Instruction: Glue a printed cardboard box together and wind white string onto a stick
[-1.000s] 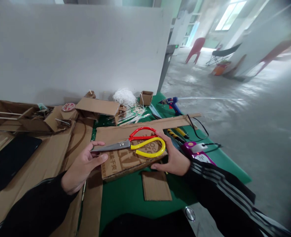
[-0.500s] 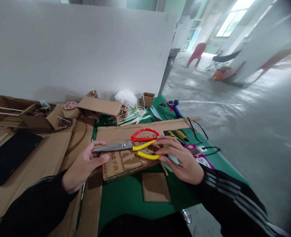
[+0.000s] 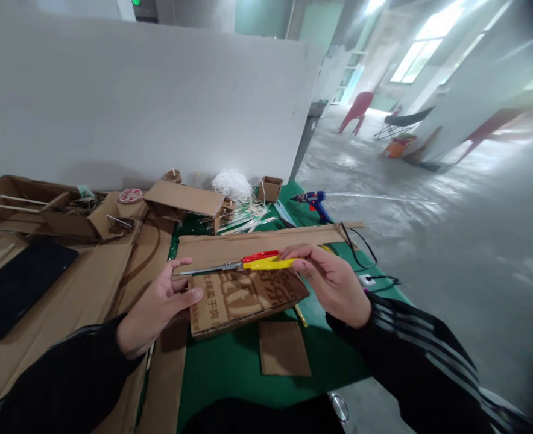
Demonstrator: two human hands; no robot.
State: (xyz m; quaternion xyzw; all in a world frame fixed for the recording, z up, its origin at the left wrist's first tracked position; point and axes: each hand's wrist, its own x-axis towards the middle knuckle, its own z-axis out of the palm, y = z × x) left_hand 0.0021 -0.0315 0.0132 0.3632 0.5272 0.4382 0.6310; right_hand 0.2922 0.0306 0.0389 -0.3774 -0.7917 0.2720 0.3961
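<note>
Scissors (image 3: 266, 263) with red and yellow handles and a grey metal blade are held in my right hand (image 3: 334, 283), fingers and thumb closed round the handle end. They are seen nearly edge-on, and their blade points left over the far edge of a printed brown cardboard piece (image 3: 243, 298). My left hand (image 3: 151, 313) grips the left end of this cardboard, thumb on top and index finger stretched out near the blade tip. Its other fingers are partly hidden. A small cardboard square (image 3: 284, 349) lies on the green tabletop (image 3: 221, 374) below.
A blue glue gun (image 3: 314, 202) stands at the back right, near a black cable (image 3: 361, 247). Cardboard boxes (image 3: 185, 199), white string (image 3: 231, 184) and thin sticks (image 3: 248, 220) lie at the back. A dark flat panel (image 3: 22, 289) rests on cardboard at left.
My right hand has turned the scissors from showing their broad side and handle loops to nearly edge-on. My left hand stays almost in place at the cardboard's left end.
</note>
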